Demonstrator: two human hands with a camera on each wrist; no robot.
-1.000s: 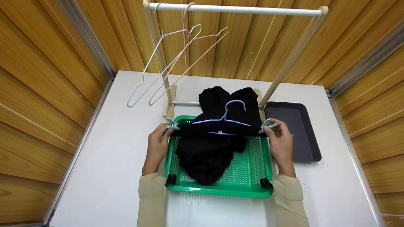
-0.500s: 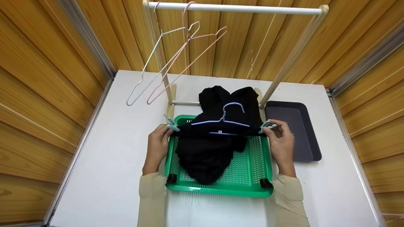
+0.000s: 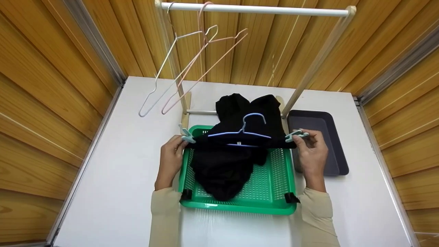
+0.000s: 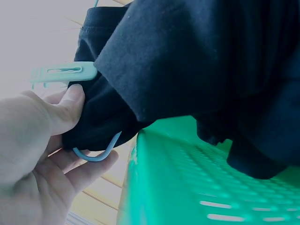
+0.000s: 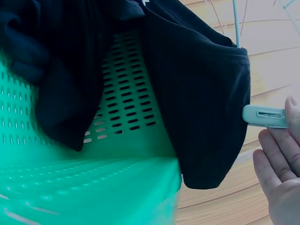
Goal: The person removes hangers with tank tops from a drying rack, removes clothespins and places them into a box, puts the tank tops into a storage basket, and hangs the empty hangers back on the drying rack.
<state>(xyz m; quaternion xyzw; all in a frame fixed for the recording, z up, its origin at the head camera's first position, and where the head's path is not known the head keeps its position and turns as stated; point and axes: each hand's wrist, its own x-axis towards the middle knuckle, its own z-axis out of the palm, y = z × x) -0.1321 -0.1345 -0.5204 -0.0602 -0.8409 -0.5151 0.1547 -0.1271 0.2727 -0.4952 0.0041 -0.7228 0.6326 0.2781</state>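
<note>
Black pants [image 3: 252,121] on a blue wire hanger [image 3: 253,114] stretch across the far part of a green basket [image 3: 236,208], a small label at the waist. My left hand [image 3: 171,154] pinches the waist's left corner, where the hanger's curved end [image 4: 96,157] shows between the fingers in the left wrist view. Just above that thumb a pale green clothespin [image 4: 65,72] sits on the cloth. My right hand [image 3: 312,154] pinches a second clothespin [image 5: 265,116], whose tip meets the right edge of the pants. Another black garment [image 3: 223,175] lies crumpled in the basket.
Behind the basket stands a rack with a white top bar [image 3: 257,9]. A white hanger [image 3: 156,80] and a pink hanger [image 3: 187,92] hang at its left end. A dark grey tray [image 3: 332,147] lies right of the basket on the white table [image 3: 103,164].
My right hand has moved to the right with its clothespin, and more of the right corner of the pants shows. The left hand has stayed in place.
</note>
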